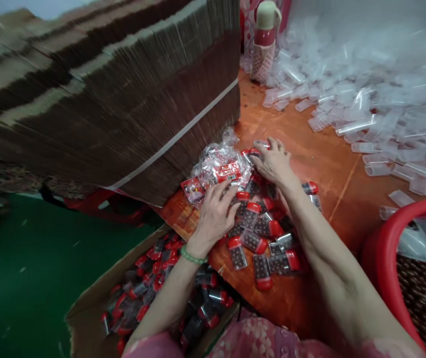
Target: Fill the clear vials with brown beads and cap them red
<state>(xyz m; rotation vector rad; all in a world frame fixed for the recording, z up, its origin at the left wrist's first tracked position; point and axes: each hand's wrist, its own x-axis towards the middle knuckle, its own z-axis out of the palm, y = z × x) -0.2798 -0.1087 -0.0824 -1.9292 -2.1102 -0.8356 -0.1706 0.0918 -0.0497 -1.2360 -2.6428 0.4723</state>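
My left hand (216,215) rests palm down on a heap of small clear boxes with red caps (261,233) on the orange table (317,154), fingers curled over them. My right hand (274,161) lies farther back on the same heap, fingers bent around a red-capped box at the pile's far edge. Between the hands sits a crinkled clear plastic bag of packed boxes (218,169). What the left fingers grip is hidden under the hand.
A tall strapped stack of flat brown cardboard (116,99) fills the left. A cardboard carton (97,298) of red-capped boxes stands below the table edge. Loose clear plastic tubes (366,89) cover the right, a red basket (388,238) sits near right, a flask (264,40) at the back.
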